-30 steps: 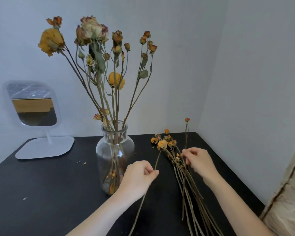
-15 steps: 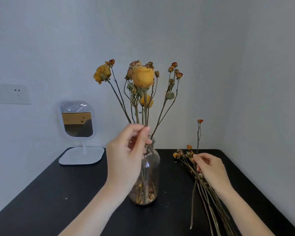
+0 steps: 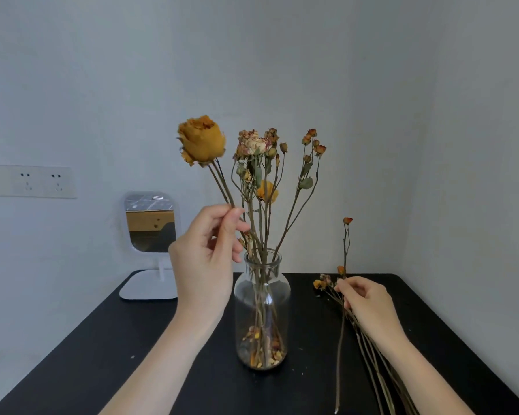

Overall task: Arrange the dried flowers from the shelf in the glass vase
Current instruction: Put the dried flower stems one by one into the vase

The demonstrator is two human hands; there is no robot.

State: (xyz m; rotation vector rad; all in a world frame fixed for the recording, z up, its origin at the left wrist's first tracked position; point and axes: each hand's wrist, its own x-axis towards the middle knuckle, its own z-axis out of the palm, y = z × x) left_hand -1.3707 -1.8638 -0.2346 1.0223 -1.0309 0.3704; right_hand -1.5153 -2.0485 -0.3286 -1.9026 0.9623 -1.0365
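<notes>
A clear glass vase [image 3: 262, 298] stands in the middle of the black table [image 3: 102, 363], with several dried stems in it and loose petals at its bottom. My left hand [image 3: 206, 265] is raised just left of the vase's neck and pinches the stem of a large yellow dried rose [image 3: 202, 141]; the rose tilts up and to the left. A bunch of loose dried flowers [image 3: 363, 339] lies on the table to the right of the vase. My right hand [image 3: 367, 307] rests on that bunch with its fingers closed on the stems; one thin stem with an orange bud [image 3: 347, 220] stands up from it.
A small white stand mirror [image 3: 150, 235] sits at the back left of the table. A wall socket plate [image 3: 29, 181] is on the left wall. White walls close in the table at the back and right, forming a corner.
My left hand rose from the table with a yellow rose, brought it to the vase, and now tips it to the left. My right hand stays on the loose bunch. The view has pulled back.
</notes>
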